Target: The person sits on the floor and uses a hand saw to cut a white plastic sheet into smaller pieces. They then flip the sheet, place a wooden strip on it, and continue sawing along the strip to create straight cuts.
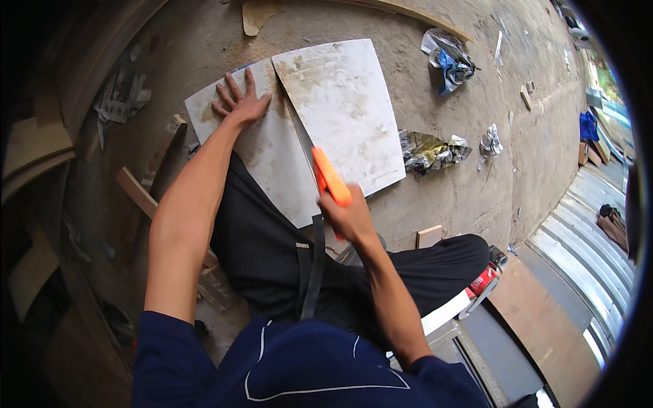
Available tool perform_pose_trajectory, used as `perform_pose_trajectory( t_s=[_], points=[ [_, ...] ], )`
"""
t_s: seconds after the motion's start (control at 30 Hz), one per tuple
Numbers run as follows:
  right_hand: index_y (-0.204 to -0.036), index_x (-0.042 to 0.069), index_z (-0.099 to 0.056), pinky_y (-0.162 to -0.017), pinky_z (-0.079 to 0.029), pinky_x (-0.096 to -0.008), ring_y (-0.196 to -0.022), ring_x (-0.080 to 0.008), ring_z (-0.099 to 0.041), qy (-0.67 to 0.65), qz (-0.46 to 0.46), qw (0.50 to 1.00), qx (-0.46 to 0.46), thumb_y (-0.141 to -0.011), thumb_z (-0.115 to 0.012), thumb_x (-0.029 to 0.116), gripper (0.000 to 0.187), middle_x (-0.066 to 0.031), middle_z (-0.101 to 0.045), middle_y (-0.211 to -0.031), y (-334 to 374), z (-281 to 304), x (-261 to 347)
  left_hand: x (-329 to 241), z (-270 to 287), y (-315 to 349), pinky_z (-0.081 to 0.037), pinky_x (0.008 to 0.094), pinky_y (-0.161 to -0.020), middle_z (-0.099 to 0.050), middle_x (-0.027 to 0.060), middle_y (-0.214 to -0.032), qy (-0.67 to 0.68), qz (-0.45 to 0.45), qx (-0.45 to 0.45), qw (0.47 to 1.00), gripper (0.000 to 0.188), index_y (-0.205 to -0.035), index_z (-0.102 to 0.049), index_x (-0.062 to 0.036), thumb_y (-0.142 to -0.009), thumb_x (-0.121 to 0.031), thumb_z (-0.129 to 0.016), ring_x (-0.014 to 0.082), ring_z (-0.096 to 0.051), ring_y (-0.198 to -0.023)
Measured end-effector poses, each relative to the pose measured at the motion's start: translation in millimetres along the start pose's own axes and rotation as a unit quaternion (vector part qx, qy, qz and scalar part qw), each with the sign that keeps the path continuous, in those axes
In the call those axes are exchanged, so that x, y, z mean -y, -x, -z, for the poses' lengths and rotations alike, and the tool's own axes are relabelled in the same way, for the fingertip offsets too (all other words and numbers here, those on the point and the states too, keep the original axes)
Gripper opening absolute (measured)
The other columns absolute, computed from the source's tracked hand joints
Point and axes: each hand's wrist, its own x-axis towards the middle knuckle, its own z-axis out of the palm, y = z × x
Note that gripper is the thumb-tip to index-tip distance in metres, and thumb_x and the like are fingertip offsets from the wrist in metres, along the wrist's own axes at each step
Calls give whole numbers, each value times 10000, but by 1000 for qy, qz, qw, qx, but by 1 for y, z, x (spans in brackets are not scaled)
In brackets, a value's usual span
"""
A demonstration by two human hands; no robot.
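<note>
A dirt-stained white board lies across the ground and my legs, with a dark slit between its left part (269, 153) and its right part (343, 109). My left hand (243, 103) presses flat on the far end of the left part, fingers spread. In my right hand (349, 216) is the orange handle of a handsaw (332, 178), held near the board's close edge. Its grey blade points away from me along the slit; how deep it sits I cannot tell.
Crumpled wrappers (435, 151) and a blue-and-silver one (451, 64) litter the concrete floor right of the board. Wood offcuts (138, 192) lie on the left, and a small block (429, 236) by my right knee. Corrugated metal sheet (588, 224) stretches along the right, beside a red can (483, 280).
</note>
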Motion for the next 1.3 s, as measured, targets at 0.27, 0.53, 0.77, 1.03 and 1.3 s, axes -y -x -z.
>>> perform_pose_trajectory(
  t_s=[0.27, 0.53, 0.77, 1.03, 1.3],
  points=[
    [-588, -20, -498, -481, -367, -320, -489, -110, -420, 26, 61, 998, -4, -761, -620, 127, 258, -49, -453, -497, 26, -9, -25, 2, -1, 5, 144, 680, -1034, 347, 156, -1512, -11, 11, -1, 1000, 908, -1501, 161, -323, -884, -602, -444, 440, 314, -1373],
    [-625, -21, -512, -489, -374, -304, -499, -99, -428, 39, 37, 998, 16, -763, -617, 119, 223, -42, -455, -511, 35, -10, 3, -1, -3, 3, 145, 684, -1033, 334, 158, -1518, -2, 0, -20, 1000, 905, -1502, 160, -318, -886, -601, -439, 439, 304, -1378],
    [-732, -17, -560, -527, -366, -290, -557, -99, -418, 15, 43, 997, -63, -849, -685, 217, 290, -23, -469, -572, 40, 22, 0, -3, -4, -1, 139, 681, -1037, 331, 155, -1520, 1, 0, -22, 1000, 908, -1502, 159, -316, -884, -602, -441, 442, 304, -1377],
    [-638, -26, -513, -478, -336, -317, -506, -103, -384, -10, 5, 996, -90, -856, -662, 226, 365, -36, -453, -519, 58, 11, -2, 1, 1, 6, 145, 672, -1040, 330, 150, -1522, 1, 8, -23, 1000, 905, -1501, 159, -320, -883, -604, -438, 434, 306, -1379],
    [-636, -50, -510, -484, -368, -359, -459, -175, -415, 86, 80, 988, -98, -807, -627, 172, 304, -157, -483, -518, 6, -2, -13, -5, -3, 2, 147, 672, -1040, 328, 154, -1523, -1, 0, -10, 1000, 910, -1503, 156, -313, -882, -606, -440, 430, 306, -1380]
  ],
)
